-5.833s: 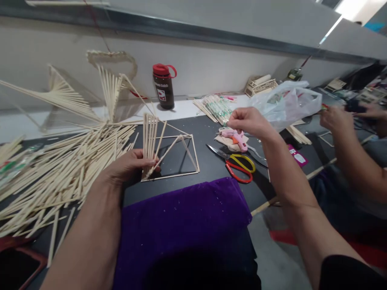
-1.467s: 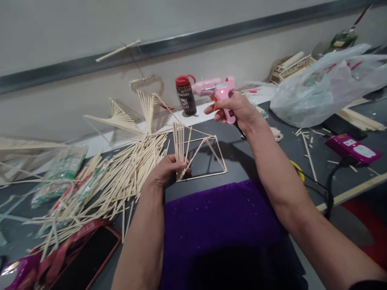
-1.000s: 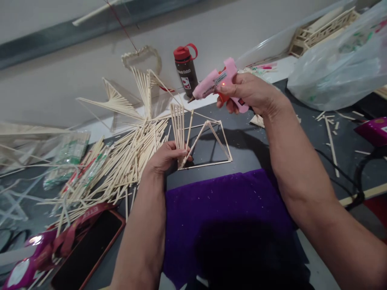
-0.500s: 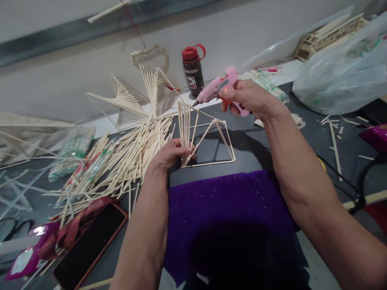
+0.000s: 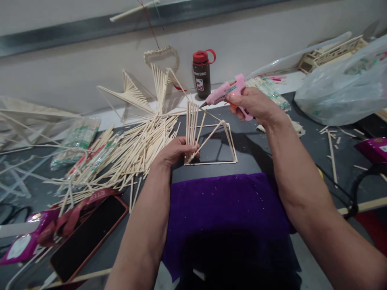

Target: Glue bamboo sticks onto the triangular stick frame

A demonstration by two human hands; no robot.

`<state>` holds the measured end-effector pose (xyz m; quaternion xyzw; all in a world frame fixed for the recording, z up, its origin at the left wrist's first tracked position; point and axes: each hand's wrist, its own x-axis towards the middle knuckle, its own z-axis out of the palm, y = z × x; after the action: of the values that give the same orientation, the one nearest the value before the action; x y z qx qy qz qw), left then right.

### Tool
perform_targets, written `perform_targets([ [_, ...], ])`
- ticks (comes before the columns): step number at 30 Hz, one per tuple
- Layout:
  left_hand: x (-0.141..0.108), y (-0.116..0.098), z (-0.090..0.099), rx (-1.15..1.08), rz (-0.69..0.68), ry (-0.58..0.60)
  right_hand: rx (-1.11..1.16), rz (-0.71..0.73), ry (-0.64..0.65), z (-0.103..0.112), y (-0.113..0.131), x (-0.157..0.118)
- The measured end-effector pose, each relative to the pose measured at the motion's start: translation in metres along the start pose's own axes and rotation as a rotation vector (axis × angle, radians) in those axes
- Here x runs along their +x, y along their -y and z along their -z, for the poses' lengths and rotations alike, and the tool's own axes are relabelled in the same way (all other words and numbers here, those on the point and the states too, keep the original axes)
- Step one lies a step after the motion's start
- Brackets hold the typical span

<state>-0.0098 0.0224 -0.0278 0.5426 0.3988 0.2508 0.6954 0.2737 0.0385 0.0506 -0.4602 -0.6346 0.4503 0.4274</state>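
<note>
My left hand [image 5: 178, 150] is closed on the lower left end of a stick frame [image 5: 211, 163], where several pale wooden sticks [image 5: 191, 123] fan upward side by side. The frame has a rectangular base on the dark table, with slanted sticks rising to a peak at its right. In my right hand [image 5: 252, 102] is a pink glue gun [image 5: 226, 92], its handle gripped and a small orange light showing. The gun's nozzle points left, close to the tops of the upright sticks; whether it touches them I cannot tell.
Loose sticks [image 5: 145, 145] lie heaped to the left. Behind them stand fan-shaped stick models [image 5: 159, 88] and a dark bottle [image 5: 202, 78] with a red lid. A phone [image 5: 90, 237] lies front left, a purple cloth [image 5: 223, 201] in front, and a plastic bag [image 5: 341, 88] at right.
The whole view has shifted, so most things appear farther right. Both hands keep their holds, and the glue gun's nozzle stays near the stick tops.
</note>
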Motion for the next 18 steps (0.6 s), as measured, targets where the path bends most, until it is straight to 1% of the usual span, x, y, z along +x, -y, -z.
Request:
perform_targets([
  [6, 0.0001, -0.0008, 0.0001, 0.013, 0.009, 0.002, 0.01, 0.007, -0.003, -0.0015, 0.0002, 0.0001],
  [12, -0.0005, -0.002, -0.0012, 0.017, 0.017, 0.0, -0.076, 0.034, 0.0, -0.0015, 0.0002, -0.0016],
  [18, -0.0002, -0.0025, -0.0023, 0.018, 0.016, -0.012, -0.085, 0.04, -0.002, -0.003, 0.0031, -0.0037],
])
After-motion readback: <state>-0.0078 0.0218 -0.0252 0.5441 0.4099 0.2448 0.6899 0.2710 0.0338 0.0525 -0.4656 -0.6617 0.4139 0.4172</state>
